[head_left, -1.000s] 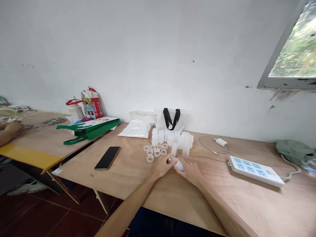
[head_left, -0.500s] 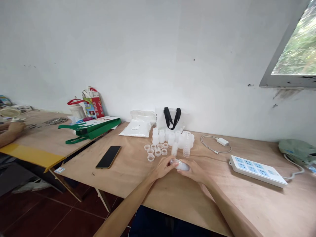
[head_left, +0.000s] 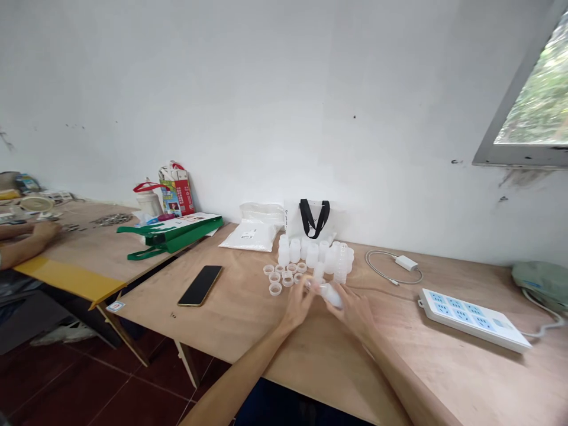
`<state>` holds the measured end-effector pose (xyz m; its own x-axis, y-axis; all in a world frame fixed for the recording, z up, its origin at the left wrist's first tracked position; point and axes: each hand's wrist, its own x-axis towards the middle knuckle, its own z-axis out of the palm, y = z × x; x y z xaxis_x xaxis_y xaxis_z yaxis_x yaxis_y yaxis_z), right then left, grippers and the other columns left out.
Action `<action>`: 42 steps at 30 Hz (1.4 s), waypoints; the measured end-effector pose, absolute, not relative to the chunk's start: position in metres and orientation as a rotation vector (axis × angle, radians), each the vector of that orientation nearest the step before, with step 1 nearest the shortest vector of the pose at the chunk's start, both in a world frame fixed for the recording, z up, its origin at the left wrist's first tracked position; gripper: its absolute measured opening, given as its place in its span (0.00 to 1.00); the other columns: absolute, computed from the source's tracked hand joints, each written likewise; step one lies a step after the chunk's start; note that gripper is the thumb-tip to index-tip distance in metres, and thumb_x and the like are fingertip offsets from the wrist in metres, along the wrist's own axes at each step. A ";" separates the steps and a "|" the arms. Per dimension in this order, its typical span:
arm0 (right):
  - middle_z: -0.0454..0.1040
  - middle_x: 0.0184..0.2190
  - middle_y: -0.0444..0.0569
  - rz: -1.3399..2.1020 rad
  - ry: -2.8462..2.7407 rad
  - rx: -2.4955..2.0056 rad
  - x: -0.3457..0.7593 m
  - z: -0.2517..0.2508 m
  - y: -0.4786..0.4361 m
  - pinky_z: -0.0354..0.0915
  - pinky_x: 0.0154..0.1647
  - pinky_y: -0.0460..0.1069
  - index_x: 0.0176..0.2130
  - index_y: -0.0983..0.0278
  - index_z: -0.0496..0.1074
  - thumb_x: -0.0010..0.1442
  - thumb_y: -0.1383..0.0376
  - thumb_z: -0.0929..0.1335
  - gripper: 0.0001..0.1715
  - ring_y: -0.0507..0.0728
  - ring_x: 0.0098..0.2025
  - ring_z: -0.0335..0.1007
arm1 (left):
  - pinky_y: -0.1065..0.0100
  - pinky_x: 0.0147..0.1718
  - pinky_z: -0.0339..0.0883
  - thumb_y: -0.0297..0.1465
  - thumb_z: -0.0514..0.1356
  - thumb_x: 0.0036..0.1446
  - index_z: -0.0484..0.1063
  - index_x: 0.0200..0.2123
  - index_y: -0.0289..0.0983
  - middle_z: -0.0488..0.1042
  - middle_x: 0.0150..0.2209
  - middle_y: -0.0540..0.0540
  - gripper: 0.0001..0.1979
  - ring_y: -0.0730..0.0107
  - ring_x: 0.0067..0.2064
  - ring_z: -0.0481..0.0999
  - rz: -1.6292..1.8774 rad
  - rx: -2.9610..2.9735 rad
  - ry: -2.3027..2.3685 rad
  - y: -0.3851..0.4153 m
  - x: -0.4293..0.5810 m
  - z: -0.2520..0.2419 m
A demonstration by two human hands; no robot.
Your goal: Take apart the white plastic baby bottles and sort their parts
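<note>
My right hand (head_left: 355,310) is wrapped around a small white translucent plastic bottle (head_left: 332,295), tilted with its top end toward the left. My left hand (head_left: 302,302) is at that end with its fingers pinched together. Motion blur smears those fingertips, and what sits between them is unclear. Just beyond the hands are several loose clear plastic rings (head_left: 276,289) and a group of white plastic bottles (head_left: 312,255). A stack of clear plastic caps (head_left: 340,266) stands at the group's right side.
A phone (head_left: 200,285) lies to the left. White plastic packets (head_left: 249,235) and a white bag with black handles (head_left: 290,218) are by the wall. To the right are a charging cable with adapter (head_left: 406,262) and a power strip (head_left: 473,319). Another person's arm (head_left: 29,242) rests at the left table.
The view has shifted slightly. My left hand has turned upward at the bottle's end, its fingers now blurred, where before they lay over the bottle's clear end. The right hand keeps its hold.
</note>
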<state>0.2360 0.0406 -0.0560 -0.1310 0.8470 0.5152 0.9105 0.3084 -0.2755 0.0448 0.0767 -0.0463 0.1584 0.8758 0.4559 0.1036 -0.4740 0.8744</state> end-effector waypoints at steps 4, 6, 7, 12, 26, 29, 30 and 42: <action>0.81 0.45 0.51 -0.147 -1.849 -1.627 0.246 -0.058 0.041 0.64 0.32 0.52 0.53 0.54 0.72 0.64 0.50 0.65 0.21 0.66 0.38 0.79 | 0.75 0.17 0.60 0.54 0.51 0.64 0.64 0.32 0.39 0.59 0.22 0.56 0.24 0.76 0.20 0.62 1.635 1.336 0.940 0.090 0.040 -0.042; 0.81 0.45 0.50 -0.029 -1.737 -1.644 0.251 -0.058 0.042 0.66 0.35 0.54 0.54 0.53 0.71 0.63 0.47 0.65 0.23 0.67 0.42 0.79 | 0.76 0.18 0.62 0.51 0.57 0.62 0.67 0.35 0.38 0.64 0.26 0.55 0.20 0.77 0.22 0.64 1.588 1.419 0.887 0.093 0.038 -0.036; 0.81 0.45 0.49 0.037 -1.679 -1.640 0.252 -0.058 0.043 0.67 0.37 0.55 0.54 0.53 0.69 0.63 0.46 0.64 0.24 0.67 0.44 0.78 | 0.76 0.20 0.64 0.49 0.59 0.61 0.68 0.38 0.38 0.67 0.29 0.53 0.18 0.77 0.24 0.66 1.565 1.460 0.869 0.094 0.038 -0.032; 0.79 0.46 0.48 0.290 -1.543 -1.580 0.247 -0.056 0.044 0.68 0.42 0.56 0.54 0.55 0.65 0.63 0.46 0.64 0.25 0.66 0.47 0.77 | 0.73 0.30 0.72 0.39 0.65 0.57 0.72 0.48 0.39 0.73 0.41 0.47 0.17 0.70 0.38 0.74 1.608 1.568 0.854 0.102 0.057 0.002; 0.78 0.42 0.50 0.378 -1.379 -1.531 0.255 -0.060 0.050 0.67 0.36 0.56 0.51 0.56 0.64 0.60 0.42 0.63 0.27 0.65 0.38 0.77 | 0.61 0.49 0.67 0.34 0.58 0.63 0.64 0.53 0.37 0.74 0.48 0.40 0.16 0.58 0.49 0.75 1.152 2.188 1.173 0.156 0.134 0.072; 0.78 0.41 0.49 0.393 -1.373 -1.523 0.255 -0.060 0.050 0.68 0.36 0.55 0.51 0.56 0.65 0.60 0.43 0.64 0.27 0.64 0.37 0.77 | 0.61 0.50 0.65 0.32 0.57 0.62 0.64 0.51 0.36 0.73 0.49 0.39 0.15 0.58 0.51 0.73 0.977 2.328 1.185 0.162 0.136 0.067; 0.78 0.41 0.49 0.396 -1.370 -1.521 0.255 -0.059 0.050 0.68 0.37 0.55 0.51 0.57 0.65 0.60 0.43 0.64 0.27 0.64 0.37 0.77 | 0.60 0.51 0.65 0.32 0.57 0.61 0.65 0.51 0.36 0.73 0.50 0.39 0.15 0.57 0.51 0.73 0.942 2.355 1.180 0.164 0.136 0.065; 0.79 0.34 0.48 0.470 -1.224 -1.511 0.263 -0.062 0.056 0.66 0.36 0.54 0.51 0.60 0.67 0.59 0.41 0.64 0.32 0.63 0.32 0.76 | 0.61 0.49 0.67 0.35 0.57 0.60 0.67 0.50 0.39 0.71 0.52 0.42 0.15 0.60 0.46 0.74 0.841 2.393 1.106 0.168 0.140 0.050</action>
